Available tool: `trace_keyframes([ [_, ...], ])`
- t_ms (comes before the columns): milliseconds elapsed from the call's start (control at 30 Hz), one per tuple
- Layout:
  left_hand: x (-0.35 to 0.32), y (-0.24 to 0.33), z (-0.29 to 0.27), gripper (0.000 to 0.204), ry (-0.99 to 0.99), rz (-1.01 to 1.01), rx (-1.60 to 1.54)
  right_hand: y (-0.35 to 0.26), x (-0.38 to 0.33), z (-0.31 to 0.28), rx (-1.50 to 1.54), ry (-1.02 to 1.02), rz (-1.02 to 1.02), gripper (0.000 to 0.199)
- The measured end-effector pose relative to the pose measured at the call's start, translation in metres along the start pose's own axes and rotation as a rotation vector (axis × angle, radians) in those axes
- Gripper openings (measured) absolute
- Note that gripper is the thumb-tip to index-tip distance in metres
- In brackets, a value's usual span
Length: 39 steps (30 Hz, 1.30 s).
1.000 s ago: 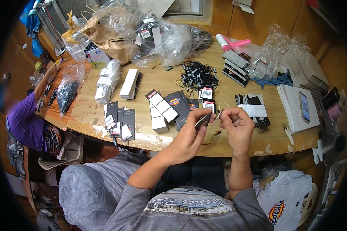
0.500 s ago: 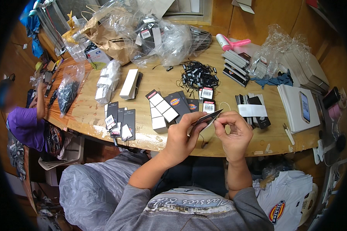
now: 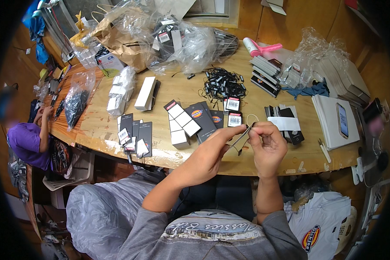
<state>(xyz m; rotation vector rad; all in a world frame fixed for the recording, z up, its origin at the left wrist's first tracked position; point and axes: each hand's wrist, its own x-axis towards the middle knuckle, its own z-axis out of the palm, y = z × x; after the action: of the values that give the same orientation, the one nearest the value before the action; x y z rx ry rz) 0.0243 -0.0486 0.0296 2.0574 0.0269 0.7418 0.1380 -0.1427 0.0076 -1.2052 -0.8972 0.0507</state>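
Two bare hands above a worktable, placed by reference to the heap of black cords [image 3: 224, 84]. Both hands were on the person's side of the heap, the right hand [image 3: 268, 148] farther to its right than the left hand [image 3: 209, 151]. Between them, nearer the person than the heap, a thin dark card [image 3: 240, 138] was held up almost edge-on. The left fingers and thumb were closed about it; the right thumb and forefinger met in a tight pinch, apparently on a pale cord [image 3: 252, 115], its loop arching toward the heap. Key relation: the card's visible edge slanted from the left palm toward the heap and rightward, its far end just beside the right fingertips, the nearer to the cord. Whether the cord passed through the card could not be told from where I stood. Right of the heap and nearer the person lay a banded card stack [image 3: 283, 125].
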Motion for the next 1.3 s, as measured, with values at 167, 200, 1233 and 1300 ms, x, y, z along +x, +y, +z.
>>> trace_keyframes([
  [167, -0.002, -0.015, 0.009, 0.002, 0.363, -0.138, -0.476, 0.0, -0.011, 0.004, 0.103, 0.036, 0.002, 0.013],
  [200, -0.003, -0.017, 0.008, 0.004, 0.395, -0.123, -0.433, -0.001, -0.011, 0.005, 0.045, 0.016, -0.061, 0.013],
  [1233, 0.001, -0.011, -0.011, 0.013, 0.143, -0.027, -0.478, -0.011, -0.014, 0.008, 0.047, -0.186, -0.062, 0.01],
  [1300, 0.003, -0.012, -0.013, 0.011, 0.1, -0.012, -0.451, -0.01, -0.013, 0.005, 0.03, -0.222, -0.074, 0.011],
])
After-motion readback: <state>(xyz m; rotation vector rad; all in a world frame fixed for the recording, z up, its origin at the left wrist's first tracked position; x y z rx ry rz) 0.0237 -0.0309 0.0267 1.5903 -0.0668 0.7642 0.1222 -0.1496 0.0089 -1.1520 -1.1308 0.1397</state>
